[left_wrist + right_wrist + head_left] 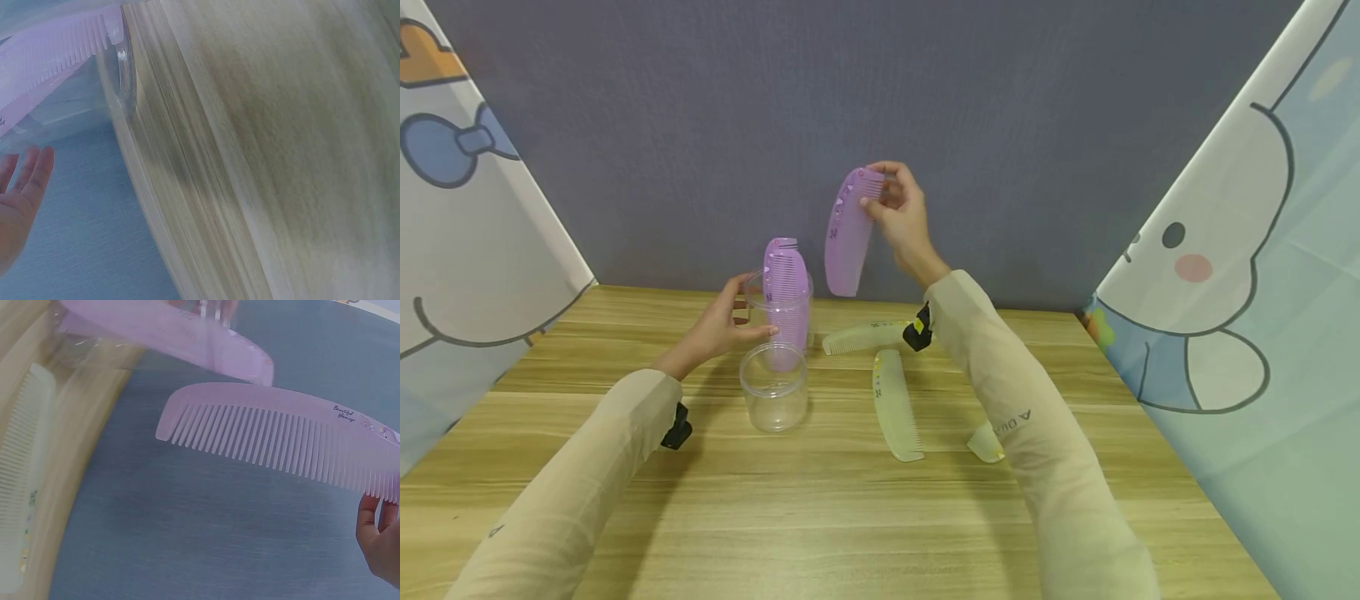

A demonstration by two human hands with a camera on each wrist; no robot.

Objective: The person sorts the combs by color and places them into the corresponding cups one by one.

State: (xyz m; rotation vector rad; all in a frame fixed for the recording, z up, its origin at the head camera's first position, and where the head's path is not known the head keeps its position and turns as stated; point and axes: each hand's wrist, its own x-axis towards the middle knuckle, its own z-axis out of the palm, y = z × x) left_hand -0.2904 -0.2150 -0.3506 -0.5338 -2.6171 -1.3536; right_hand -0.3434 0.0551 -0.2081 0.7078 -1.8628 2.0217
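Note:
My right hand (906,217) pinches a purple comb (847,233) near its top end, holding it upright in the air before the grey wall, teeth facing right. Lower and to the left, my left hand (718,325) grips a clear plastic cup (757,312), thumb across its front and fingers behind it. Purple combs (787,283) stand in that cup, poking above its rim. The right wrist view has the held comb (262,406) close to the combs in the cup (187,340).
A second clear cup (777,408) stands in front of the first. Pale green combs lie on the wooden table (820,517): one near the back (865,337), one in the middle (895,408), one partly under the right sleeve (986,443). A grey wall (700,150) rises behind.

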